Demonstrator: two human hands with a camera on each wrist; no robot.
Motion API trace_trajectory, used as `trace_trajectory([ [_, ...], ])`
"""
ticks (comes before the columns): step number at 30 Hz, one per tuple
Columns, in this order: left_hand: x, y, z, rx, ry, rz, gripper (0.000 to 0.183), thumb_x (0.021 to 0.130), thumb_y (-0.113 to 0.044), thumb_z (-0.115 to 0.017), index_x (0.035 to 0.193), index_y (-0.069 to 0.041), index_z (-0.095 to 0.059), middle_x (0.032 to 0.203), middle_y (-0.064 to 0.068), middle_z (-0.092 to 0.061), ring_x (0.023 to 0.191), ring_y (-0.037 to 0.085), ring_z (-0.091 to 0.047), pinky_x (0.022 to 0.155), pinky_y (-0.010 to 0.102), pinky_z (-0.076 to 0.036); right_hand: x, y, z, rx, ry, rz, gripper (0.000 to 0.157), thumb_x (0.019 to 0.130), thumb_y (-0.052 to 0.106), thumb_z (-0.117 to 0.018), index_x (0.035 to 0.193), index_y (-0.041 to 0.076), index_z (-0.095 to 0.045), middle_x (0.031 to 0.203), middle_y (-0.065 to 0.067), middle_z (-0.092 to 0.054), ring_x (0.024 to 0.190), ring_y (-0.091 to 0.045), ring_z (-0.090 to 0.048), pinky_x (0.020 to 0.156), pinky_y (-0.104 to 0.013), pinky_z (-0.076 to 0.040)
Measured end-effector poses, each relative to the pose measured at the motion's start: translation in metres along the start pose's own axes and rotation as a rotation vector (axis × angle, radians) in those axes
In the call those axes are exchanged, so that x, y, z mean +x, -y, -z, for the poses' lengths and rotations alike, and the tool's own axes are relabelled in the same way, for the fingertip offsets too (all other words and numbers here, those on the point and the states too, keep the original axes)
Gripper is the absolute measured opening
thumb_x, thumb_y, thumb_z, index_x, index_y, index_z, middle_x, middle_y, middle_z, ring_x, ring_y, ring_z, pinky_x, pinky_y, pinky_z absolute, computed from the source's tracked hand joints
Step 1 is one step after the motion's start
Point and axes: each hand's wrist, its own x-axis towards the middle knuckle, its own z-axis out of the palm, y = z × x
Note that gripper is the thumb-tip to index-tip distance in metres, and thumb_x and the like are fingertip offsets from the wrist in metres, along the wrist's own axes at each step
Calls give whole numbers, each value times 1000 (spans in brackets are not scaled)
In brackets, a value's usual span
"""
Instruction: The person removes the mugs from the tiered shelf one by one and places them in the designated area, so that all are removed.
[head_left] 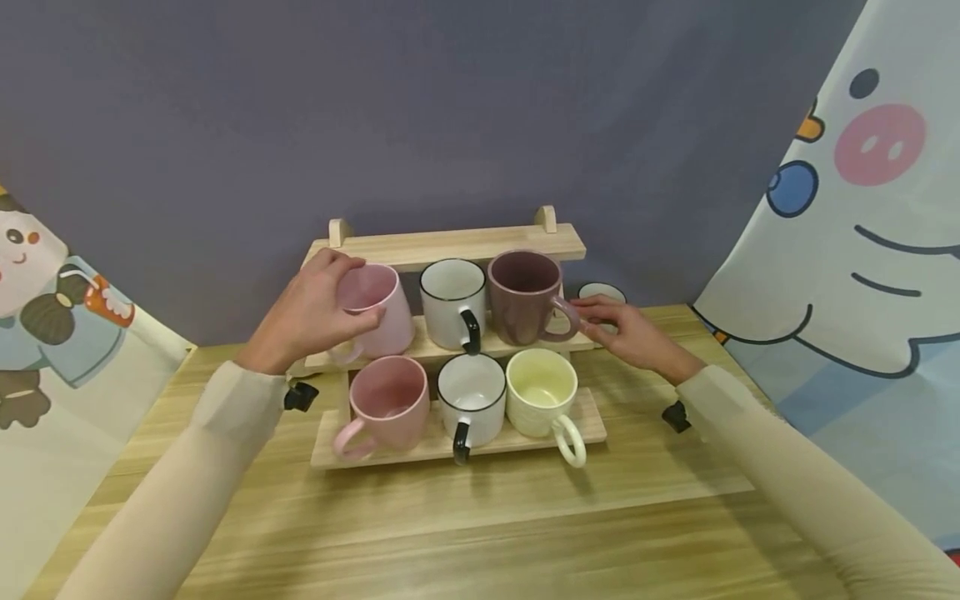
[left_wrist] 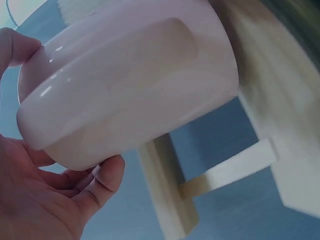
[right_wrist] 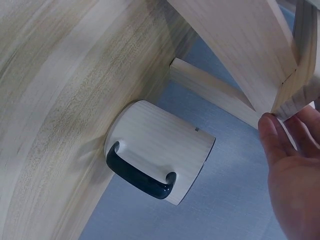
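My left hand (head_left: 311, 312) grips a light pink mug (head_left: 390, 321) at the left end of the rack's middle tier. Close up in the left wrist view, the thumb and fingers hold that mug (left_wrist: 150, 85) around its rim end, its base right at the wooden shelf. My right hand (head_left: 622, 333) is at the right end of the same tier, just beside the handle of a mauve mug (head_left: 525, 300). Its fingertips touch the corner of the wooden shelf (right_wrist: 300, 97) in the right wrist view, with the fingers fairly straight. A white mug with a black rim (head_left: 452, 304) stands between the pink and mauve ones.
On the lower tier (head_left: 330, 450) stand a deeper pink mug (head_left: 390, 404), a white mug with black handle (head_left: 472, 400) and a pale yellow mug (head_left: 540, 392). Another white mug (right_wrist: 155, 145) stands on the table behind the rack's right end. A grey cloth (head_left: 450, 108) hangs behind.
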Motion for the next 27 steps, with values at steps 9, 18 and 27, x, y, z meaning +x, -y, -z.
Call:
trace_trajectory([
  [9, -15, 3, 23, 6, -24, 38, 61, 77, -32, -71, 123, 4, -55, 114, 14, -46, 97, 31, -46, 78, 44, -40, 0, -12, -3, -6, -4, -8, 35, 96, 18, -57, 127, 2, -59, 131, -10, -52, 112, -27, -52, 74, -38, -50],
  [18, -36, 16, 52, 22, -58, 90, 61, 78, -32, -72, 126, 2, -54, 119, 17, -46, 99, 36, -48, 76, 50, -42, 1, -13, -3, -36, -9, 13, 31, 96, 22, -57, 120, 2, -64, 131, -8, -53, 120, -27, -46, 78, -38, -47],
  [27, -68, 39, 73, 99, -25, 168, 64, 80, -35, -71, 127, 5, -51, 119, 24, -43, 98, 44, -46, 72, 56, -40, 0, -9, -2, 8, -4, -6, 34, 95, 15, -58, 127, 2, -59, 131, -10, -51, 114, -28, -51, 76, -36, -49],
])
